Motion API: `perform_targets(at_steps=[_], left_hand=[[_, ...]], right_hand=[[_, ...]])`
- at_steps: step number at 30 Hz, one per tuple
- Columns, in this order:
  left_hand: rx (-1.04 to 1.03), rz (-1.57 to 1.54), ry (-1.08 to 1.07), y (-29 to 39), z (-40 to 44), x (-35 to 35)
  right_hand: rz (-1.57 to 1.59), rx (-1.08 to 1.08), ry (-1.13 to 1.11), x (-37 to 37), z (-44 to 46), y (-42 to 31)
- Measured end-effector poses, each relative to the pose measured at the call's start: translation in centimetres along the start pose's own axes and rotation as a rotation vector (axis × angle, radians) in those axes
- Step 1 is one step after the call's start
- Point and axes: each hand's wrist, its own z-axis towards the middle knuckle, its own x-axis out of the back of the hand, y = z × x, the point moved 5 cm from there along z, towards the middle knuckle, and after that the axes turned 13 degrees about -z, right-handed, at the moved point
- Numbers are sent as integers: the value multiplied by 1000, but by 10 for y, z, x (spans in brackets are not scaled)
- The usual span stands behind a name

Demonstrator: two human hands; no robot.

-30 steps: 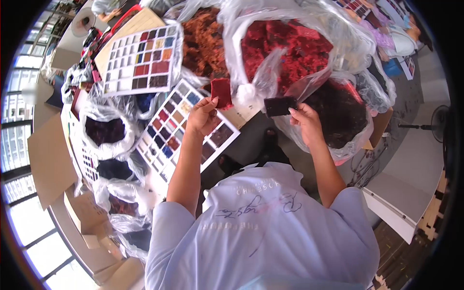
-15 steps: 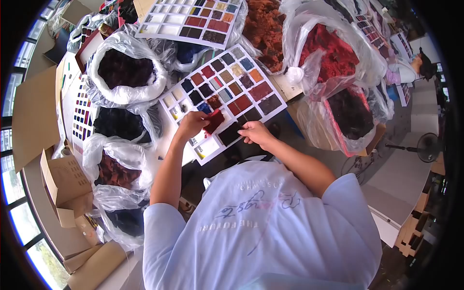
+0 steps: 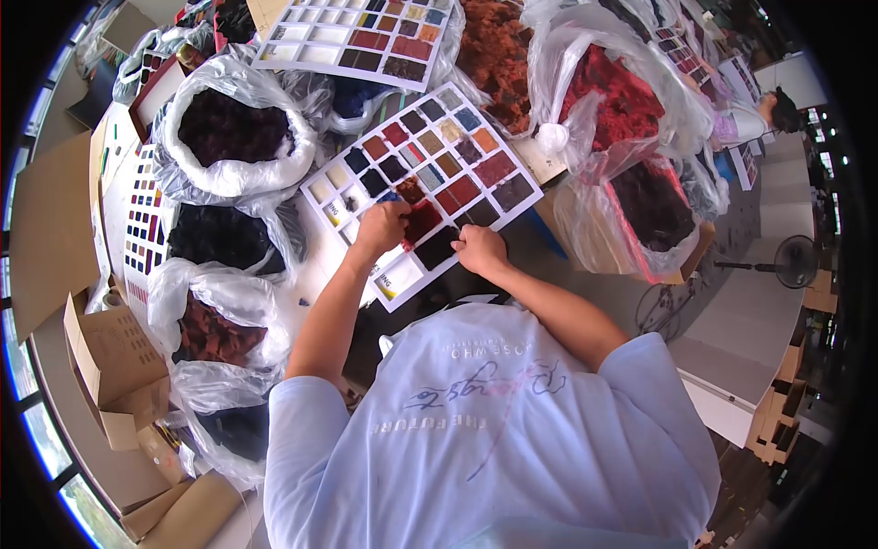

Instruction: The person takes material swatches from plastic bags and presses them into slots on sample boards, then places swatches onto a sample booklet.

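A white board [image 3: 520, 195] with rows of coloured swatches lies tilted in front of me. My left hand [image 3: 382, 227] has its fingers closed on the left edge of a dark red swatch [image 3: 422, 222], which lies on the board's lower part. Just to the right, my right hand [image 3: 480, 249] pinches the right side of a black swatch [image 3: 436, 249], directly below the red one. The fingertips of both hands are bent over the swatch edges. A pale compartment shows below the black swatch.
A second swatch board [image 3: 311, 57] lies beyond. Plastic bags hold dark purple [image 3: 233, 128], rust [image 3: 219, 329], orange [image 3: 494, 55] and red material [image 3: 613, 96]. Cardboard boxes [image 3: 119, 361] stand at the left, a fan [image 3: 794, 263] at the right. Another person's arm [image 3: 766, 105] shows at upper right.
Both hands have moved down and left from the bags to the board, bringing the red and black swatches onto it. Since half a second ago the red swatch lies flatter.
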Motion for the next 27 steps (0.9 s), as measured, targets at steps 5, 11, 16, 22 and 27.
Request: perform_targets(at_steps=[5,11,16,22,27], left_hand=[[-75,80,-30,6,-1,-7],[-282,94,126,35,-25,-13],[-286,263,59,38,-25,-38],[-189,281,-27,41,-14,-39],[-220,-168,240,31,-35,29]], right_hand=[[-109,262,62,18,-9,-15],[-90,642,163,8,-27,-43],[-213,638,128,-4,-22,-47],[-237,602,38,4,-16,-52],[339,428,157,33,-16,-13]])
